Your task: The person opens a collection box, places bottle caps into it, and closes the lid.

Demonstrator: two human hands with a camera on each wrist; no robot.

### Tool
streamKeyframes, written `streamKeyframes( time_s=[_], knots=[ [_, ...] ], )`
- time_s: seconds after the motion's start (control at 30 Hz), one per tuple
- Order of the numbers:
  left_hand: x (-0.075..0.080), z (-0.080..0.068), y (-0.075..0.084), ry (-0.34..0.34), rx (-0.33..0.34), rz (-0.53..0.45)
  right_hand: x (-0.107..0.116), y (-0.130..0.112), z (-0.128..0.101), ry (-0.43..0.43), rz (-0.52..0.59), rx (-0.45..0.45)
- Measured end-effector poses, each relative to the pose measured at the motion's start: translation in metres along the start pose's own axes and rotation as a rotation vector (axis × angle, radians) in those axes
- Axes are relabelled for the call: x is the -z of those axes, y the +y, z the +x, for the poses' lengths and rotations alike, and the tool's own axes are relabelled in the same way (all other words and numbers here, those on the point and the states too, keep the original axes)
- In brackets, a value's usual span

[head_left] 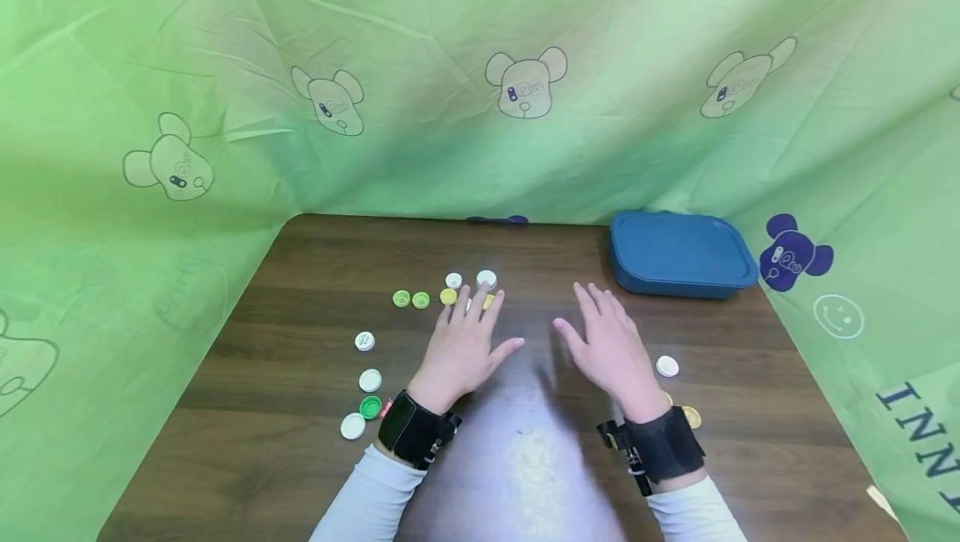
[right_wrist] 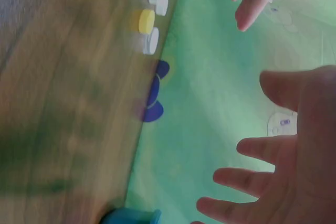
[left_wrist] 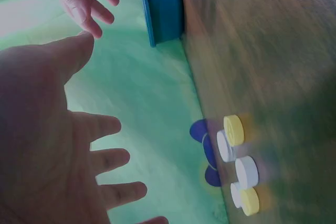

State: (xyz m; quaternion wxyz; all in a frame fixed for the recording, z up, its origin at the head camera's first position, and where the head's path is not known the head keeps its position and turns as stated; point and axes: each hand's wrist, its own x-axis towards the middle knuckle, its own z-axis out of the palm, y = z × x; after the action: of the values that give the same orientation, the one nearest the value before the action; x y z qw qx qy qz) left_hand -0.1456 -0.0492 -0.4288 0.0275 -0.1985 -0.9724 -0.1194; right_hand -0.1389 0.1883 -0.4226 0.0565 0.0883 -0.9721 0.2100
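Note:
My left hand (head_left: pixel 459 352) is held over the wooden table with its fingers spread and nothing in its grasp. Beyond its fingertips are white bottle caps (head_left: pixel 453 280) and yellow bottle caps (head_left: pixel 448 296), partly covered by the fingers in the head view. The left wrist view shows these yellow caps (left_wrist: pixel 234 130) and white caps (left_wrist: pixel 247 172) standing apart from the hand. My right hand (head_left: pixel 611 350), fingers likewise extended and holding nothing, hovers to the right, palm turned inward. Nearest to it lies a white cap (head_left: pixel 667 366), with tan caps (head_left: pixel 692 417) partly hidden behind the wrist strap.
A blue lidded box (head_left: pixel 682 254) sits at the table's back right corner. Two light green caps (head_left: pixel 411 299) lie back left; white caps (head_left: pixel 370 380), a green cap (head_left: pixel 371 407) and a small red piece (head_left: pixel 386 408) lie along the left. Green cloth (head_left: pixel 420 133) hangs around the table.

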Motion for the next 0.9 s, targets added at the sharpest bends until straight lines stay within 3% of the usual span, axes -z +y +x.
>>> streamKeyframes(
  time_s=[0.37, 0.6, 0.9],
  knots=[
    [0.002, 0.031, 0.025, 0.059, -0.083, 0.042, 0.043, 0.053, 0.004, 0.046, -0.015, -0.036],
    [0.001, 0.054, 0.049, 0.018, -0.109, 0.099, 0.062, 0.092, 0.011, 0.066, 0.0, -0.067],
    [-0.015, 0.087, 0.072, -0.017, -0.127, 0.104, 0.078, 0.143, 0.024, 0.085, 0.019, -0.144]
  ],
)
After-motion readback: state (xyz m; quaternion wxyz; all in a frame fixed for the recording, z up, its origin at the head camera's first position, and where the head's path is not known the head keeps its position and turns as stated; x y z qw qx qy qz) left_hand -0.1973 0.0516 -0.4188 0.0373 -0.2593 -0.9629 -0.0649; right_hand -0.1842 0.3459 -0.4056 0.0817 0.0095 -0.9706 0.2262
